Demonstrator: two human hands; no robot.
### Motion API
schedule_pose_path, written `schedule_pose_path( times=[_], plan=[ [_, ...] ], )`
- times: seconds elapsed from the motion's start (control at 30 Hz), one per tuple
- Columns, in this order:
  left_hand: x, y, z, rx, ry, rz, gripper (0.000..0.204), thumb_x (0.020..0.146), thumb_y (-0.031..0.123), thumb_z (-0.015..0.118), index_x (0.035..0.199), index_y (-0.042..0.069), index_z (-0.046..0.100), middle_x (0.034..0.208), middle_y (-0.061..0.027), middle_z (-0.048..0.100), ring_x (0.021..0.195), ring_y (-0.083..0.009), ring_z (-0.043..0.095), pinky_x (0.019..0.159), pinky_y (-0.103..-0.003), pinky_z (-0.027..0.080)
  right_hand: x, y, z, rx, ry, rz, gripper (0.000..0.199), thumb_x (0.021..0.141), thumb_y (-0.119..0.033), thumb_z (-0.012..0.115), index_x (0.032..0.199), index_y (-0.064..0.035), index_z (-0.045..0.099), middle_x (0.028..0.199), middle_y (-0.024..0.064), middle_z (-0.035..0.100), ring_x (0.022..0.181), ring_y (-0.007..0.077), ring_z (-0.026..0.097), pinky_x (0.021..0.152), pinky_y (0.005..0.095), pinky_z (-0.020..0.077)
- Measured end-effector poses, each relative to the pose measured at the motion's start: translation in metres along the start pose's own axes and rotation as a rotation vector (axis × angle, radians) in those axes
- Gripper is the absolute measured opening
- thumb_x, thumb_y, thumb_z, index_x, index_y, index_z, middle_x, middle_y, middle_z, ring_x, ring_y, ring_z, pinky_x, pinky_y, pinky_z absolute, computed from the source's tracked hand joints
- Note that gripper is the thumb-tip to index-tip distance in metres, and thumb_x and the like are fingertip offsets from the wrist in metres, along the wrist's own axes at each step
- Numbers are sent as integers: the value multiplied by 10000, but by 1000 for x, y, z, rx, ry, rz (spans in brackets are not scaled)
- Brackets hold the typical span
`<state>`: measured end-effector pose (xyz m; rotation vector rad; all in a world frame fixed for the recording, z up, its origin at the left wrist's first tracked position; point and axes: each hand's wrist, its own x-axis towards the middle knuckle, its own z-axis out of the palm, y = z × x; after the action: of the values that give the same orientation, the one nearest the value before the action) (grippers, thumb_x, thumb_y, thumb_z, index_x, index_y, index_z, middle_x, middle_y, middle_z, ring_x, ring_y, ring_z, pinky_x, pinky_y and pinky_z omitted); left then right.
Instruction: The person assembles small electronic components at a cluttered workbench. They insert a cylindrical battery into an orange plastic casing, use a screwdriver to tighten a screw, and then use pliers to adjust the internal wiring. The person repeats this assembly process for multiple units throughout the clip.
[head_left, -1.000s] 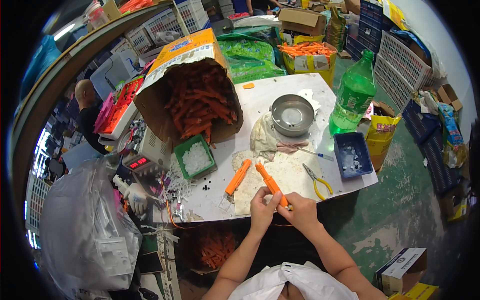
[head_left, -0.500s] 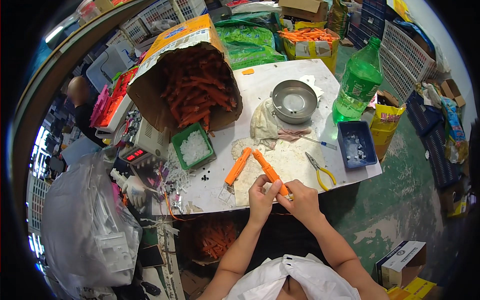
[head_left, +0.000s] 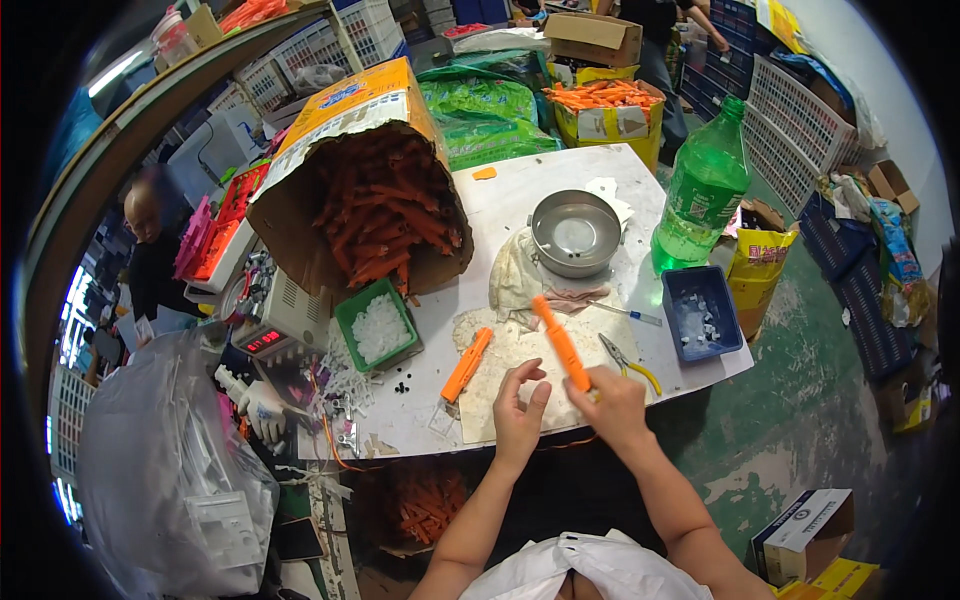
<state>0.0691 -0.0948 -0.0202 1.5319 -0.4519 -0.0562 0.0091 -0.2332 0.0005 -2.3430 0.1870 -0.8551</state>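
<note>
Right hand (head_left: 612, 402) gripping slim orange stick (head_left: 561, 343).

- On the table (head_left: 520, 195), a big cardboard box (head_left: 350, 170) lies on its side at the back left.
- A small tray of clear bits (head_left: 378, 325) sits just before the box mouth.
- A metal bowl (head_left: 575, 232) stands right of the box; a bottle (head_left: 700, 190) stands further right.
- A small bin (head_left: 700, 315) sits before the bottle.
- Pliers (head_left: 628, 362) lie left of the bin.
- A loose stick tool (head_left: 467, 364) lies left of the left hand (head_left: 520, 410).
- The right hand (head_left: 612, 405) has its grip on another stick tool (head_left: 560, 340).
</note>
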Motion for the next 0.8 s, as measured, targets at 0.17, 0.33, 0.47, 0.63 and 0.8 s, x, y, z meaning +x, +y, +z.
schedule_pose_path(
  times=[0.17,0.33,0.47,0.63,0.8],
  plan=[
    [2,-9,-6,93,32,-21,299,938,223,571,1149,11,573,993,-45,588,825,-84,517,729,-203,408,45,33,-13,-138,40,143,264,813,-304,672,755,-47,651,646,98,624,542,292,603,508,383,454],
    [4,-18,-3,139,58,65,210,916,165,582,1056,19,634,898,-38,606,626,-60,453,562,-206,370,65,68,-9,-280,-47,176,334,822,-352,624,712,-37,636,647,127,631,568,313,617,535,413,461],
    [1,-14,-6,177,15,-18,212,940,175,556,1043,1,624,938,-48,614,841,-92,573,746,-214,438,67,72,-9,-279,-128,220,373,817,-384,603,685,-36,635,644,147,633,579,324,623,553,428,469],
    [0,-13,-6,170,8,-40,200,940,163,554,1030,1,629,902,-42,620,820,-90,572,722,-216,441,66,71,-11,-303,-181,234,385,817,-398,591,697,-37,647,623,154,627,580,333,624,561,439,469],
    [-1,-13,-4,186,-4,-44,198,939,164,556,1015,1,637,872,-40,623,800,-88,574,697,-215,442,67,69,-14,-294,-202,253,383,814,-399,589,701,-38,653,610,157,622,573,338,621,560,442,468]
  ],
)
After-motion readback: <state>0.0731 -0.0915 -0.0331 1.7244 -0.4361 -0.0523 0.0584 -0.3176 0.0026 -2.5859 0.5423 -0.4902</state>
